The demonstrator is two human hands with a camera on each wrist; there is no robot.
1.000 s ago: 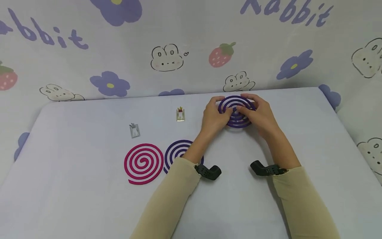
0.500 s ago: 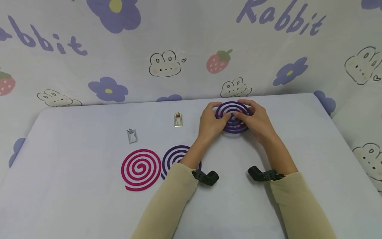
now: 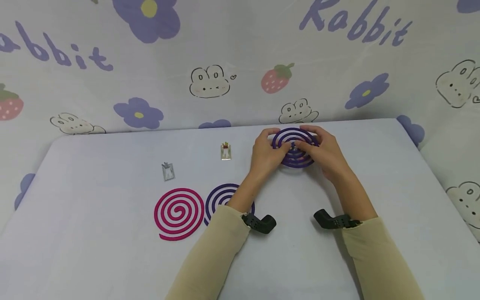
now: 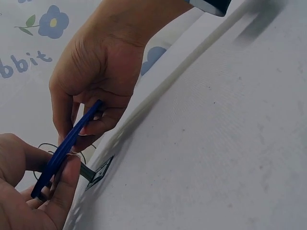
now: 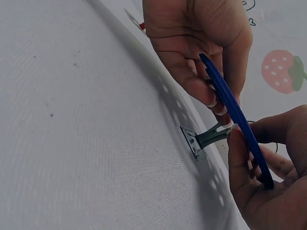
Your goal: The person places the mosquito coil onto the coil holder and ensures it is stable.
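Over the worktop (image 3: 93,208), left hand (image 3: 265,152) and right hand (image 3: 330,154) both pinched the coil (image 5: 236,115), seemingly steadying it at the stand (image 5: 206,139)!

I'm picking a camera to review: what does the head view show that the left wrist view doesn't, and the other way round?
Only the head view: a flat pink spiral coil, a partly hidden dark blue flat coil, and small rectangular silver and gold metal pieces.

Discernible only in the left wrist view: a dark green stand with a rectangular base, below the held dark blue spiral coil.

Both: that held coil, gripped by left hand and right hand, plus the white tabletop.
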